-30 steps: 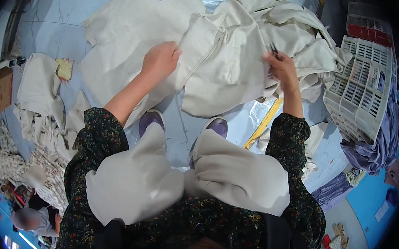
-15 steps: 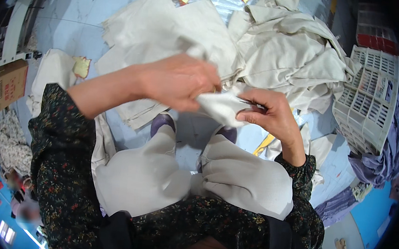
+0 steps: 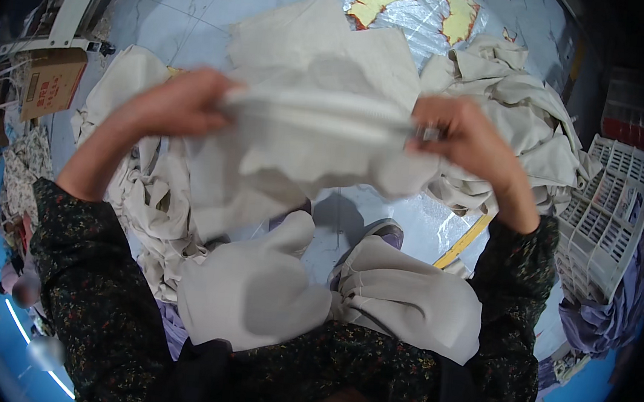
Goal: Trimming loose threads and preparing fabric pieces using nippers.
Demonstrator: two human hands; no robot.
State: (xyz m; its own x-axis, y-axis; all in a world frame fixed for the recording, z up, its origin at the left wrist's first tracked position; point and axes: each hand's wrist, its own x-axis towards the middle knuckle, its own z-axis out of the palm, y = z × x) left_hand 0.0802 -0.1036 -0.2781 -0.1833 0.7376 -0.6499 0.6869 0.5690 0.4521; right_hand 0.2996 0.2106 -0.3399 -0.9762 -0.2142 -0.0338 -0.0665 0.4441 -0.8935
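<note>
I hold a cream-white fabric piece (image 3: pixel 304 143) stretched out in front of me, raised above my knees. My left hand (image 3: pixel 174 106) grips its left end and my right hand (image 3: pixel 459 136) grips its right end, with a small metal tool partly visible in that hand. The cloth's lower edge hangs loose toward my lap. Below it are my pale trouser legs (image 3: pixel 397 298) and a purple shoe (image 3: pixel 380 232) on the floor.
A heap of the same pale cloth (image 3: pixel 517 118) lies on the floor at right, another pile (image 3: pixel 144 202) at left. A white plastic crate (image 3: pixel 608 216) stands far right, a cardboard box (image 3: pixel 51 81) far left, a yellow strip (image 3: pixel 462 242) by my right foot.
A second ago both hands were down on the floor pile. They lifted a piece, brought it close, and have now pulled apart, spreading the cloth wide between them.
</note>
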